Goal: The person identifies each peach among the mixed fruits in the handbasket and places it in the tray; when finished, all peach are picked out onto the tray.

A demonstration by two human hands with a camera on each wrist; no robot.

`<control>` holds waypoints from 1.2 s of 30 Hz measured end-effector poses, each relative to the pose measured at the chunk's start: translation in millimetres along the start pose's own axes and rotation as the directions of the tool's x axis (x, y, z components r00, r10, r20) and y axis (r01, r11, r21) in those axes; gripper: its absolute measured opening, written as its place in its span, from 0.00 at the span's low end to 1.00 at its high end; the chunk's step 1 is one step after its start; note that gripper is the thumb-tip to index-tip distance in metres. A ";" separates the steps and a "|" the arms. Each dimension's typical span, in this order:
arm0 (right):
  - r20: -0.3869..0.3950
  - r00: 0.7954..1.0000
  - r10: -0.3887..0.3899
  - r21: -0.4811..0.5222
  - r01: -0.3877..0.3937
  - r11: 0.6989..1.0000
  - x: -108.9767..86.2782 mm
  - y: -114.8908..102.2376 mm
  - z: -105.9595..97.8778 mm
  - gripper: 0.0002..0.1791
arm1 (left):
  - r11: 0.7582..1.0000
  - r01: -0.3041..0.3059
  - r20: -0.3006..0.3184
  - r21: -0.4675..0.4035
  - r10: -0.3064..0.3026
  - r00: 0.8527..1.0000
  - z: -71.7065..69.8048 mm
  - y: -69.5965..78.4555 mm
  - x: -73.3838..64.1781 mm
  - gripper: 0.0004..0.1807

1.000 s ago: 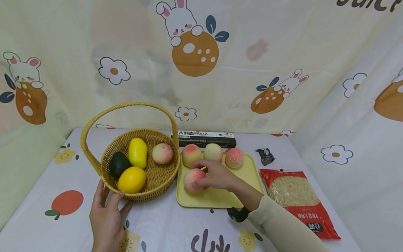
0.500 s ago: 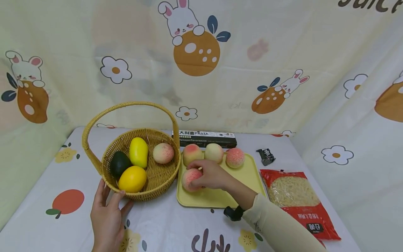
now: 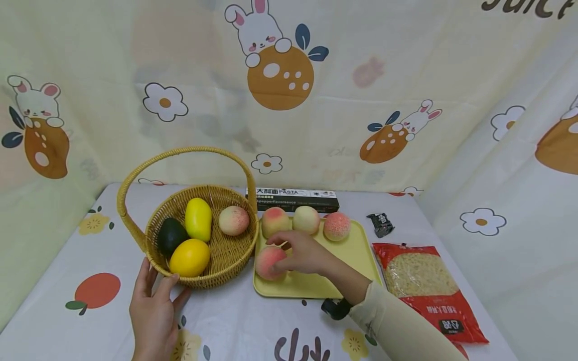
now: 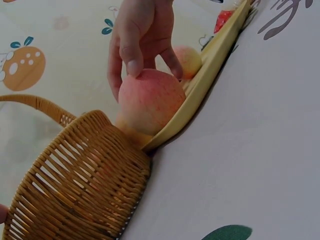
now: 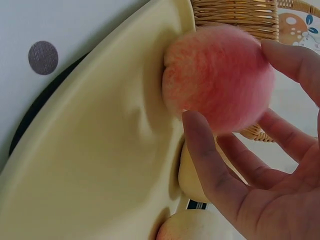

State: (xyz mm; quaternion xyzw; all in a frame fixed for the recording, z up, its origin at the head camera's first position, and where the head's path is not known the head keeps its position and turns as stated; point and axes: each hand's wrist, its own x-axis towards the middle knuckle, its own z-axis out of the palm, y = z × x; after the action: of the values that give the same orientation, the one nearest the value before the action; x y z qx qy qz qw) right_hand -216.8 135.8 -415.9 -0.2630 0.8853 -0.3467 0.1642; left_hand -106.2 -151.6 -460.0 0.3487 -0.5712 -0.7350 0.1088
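Note:
In the head view my right hand (image 3: 303, 253) holds a pink peach (image 3: 270, 263) at the left end of a yellow tray (image 3: 334, 283). The right wrist view shows the thumb and a finger touching opposite sides of the peach (image 5: 220, 77), which sits right at the tray surface. My left hand (image 3: 155, 313) touches the front left of a wicker basket (image 3: 226, 276), fingers spread and fairly straight, one tip on the rim. Inside the basket are an avocado (image 3: 171, 236), a yellow mango (image 3: 198, 219), a rounder yellow fruit (image 3: 189, 257) and another peach (image 3: 234, 220).
Three more peaches (image 3: 275, 222) line the tray's back edge. A black pasta box (image 3: 298, 201) lies behind them. To the right are a small black packet (image 3: 381, 224) and a red bag of pasta (image 3: 429, 291). The basket's tall handle (image 3: 187, 152) arches over it.
My right hand has shifted slightly left, and the pink peach has moved with it toward the tray's left edge. My left hand and the basket have stayed in place.

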 end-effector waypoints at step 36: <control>-0.093 0.993 0.071 0.536 -0.010 0.844 -41.7 3.4 -20.7 0.33 | 1.000 0.000 -0.012 0.005 0.000 1.000 0.0 -0.6 2.1 0.46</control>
State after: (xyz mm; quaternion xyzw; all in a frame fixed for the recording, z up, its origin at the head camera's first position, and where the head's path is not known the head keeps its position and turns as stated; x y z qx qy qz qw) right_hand -194.2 173.0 -399.2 -0.1688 0.7667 -0.5898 0.1894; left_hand -107.6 -152.6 -461.4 0.3532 -0.5723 -0.7316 0.1113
